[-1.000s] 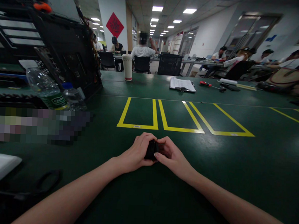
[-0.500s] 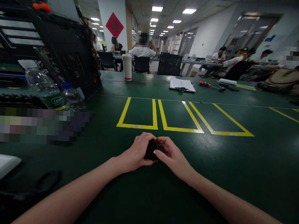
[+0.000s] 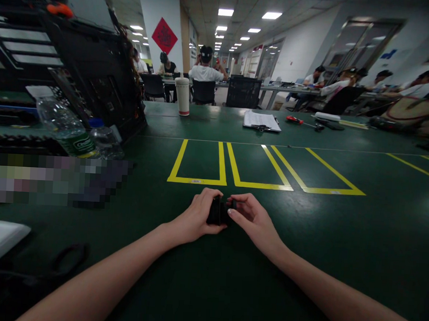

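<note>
Low over the green table, my left hand (image 3: 199, 215) is wrapped round a small, dark, blocky object (image 3: 217, 212), thumb below and fingers over the top. Its exact kind cannot be made out. On the object's right side, my right hand (image 3: 252, 217) is curled with thumb and fingertips drawn together. A small dark piece (image 3: 233, 204) shows between those fingertips; whether it is joined to the block is unclear. Just beyond the hands lie yellow tape outlines (image 3: 197, 181) on the tabletop (image 3: 208, 284).
At the left stand an open black computer case (image 3: 97, 73) and clear plastic bottles (image 3: 63, 124). A white cup (image 3: 183, 97), a clipboard with paper (image 3: 261, 121) and a red-handled screwdriver (image 3: 295, 120) are farther back. A white box-shaped thing (image 3: 1, 240) lies near left. Several people sit beyond.
My right hand has shifted slightly right, and a dark piece now shows between its fingers with a wider gap to my left hand. My left hand stays almost in place round the dark block.
</note>
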Action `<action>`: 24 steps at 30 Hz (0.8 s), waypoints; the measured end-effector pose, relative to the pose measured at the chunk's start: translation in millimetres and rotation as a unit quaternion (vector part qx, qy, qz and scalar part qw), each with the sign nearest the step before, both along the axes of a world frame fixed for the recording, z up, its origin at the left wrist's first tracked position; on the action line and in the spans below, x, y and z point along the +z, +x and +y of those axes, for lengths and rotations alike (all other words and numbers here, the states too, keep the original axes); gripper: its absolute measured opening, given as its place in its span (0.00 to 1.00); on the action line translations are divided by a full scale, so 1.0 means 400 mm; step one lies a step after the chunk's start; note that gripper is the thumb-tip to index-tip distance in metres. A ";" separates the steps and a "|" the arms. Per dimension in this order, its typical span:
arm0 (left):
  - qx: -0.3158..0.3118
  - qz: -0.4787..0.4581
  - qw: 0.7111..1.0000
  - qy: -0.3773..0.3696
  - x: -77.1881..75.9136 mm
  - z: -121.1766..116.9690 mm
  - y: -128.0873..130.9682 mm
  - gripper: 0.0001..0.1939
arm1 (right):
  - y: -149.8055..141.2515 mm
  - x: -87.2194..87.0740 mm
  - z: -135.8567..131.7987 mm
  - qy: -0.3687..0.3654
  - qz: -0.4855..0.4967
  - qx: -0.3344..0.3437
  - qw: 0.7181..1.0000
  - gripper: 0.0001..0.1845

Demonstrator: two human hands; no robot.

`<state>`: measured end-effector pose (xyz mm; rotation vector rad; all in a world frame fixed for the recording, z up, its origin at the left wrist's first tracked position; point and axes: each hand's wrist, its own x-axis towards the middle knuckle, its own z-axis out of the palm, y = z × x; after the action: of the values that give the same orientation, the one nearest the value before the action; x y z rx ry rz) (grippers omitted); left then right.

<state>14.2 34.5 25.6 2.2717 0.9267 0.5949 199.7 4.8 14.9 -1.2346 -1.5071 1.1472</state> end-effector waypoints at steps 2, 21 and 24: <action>0.014 0.001 1.000 -0.022 -0.002 0.005 0.001 0.29 | 0.013 -0.007 0.014 0.009 -0.024 -0.042 0.999 0.15; -0.014 -0.011 0.998 0.068 -0.011 -0.009 0.011 0.30 | -0.030 0.005 -0.002 -0.045 0.053 0.058 0.996 0.11; -0.017 -0.003 0.998 0.063 -0.006 -0.010 0.009 0.28 | -0.023 0.013 -0.008 -0.055 0.046 0.064 0.995 0.11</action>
<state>17.8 30.7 23.3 2.3918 0.8665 0.6617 190.6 1.8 20.2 -1.1544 -1.4885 1.3704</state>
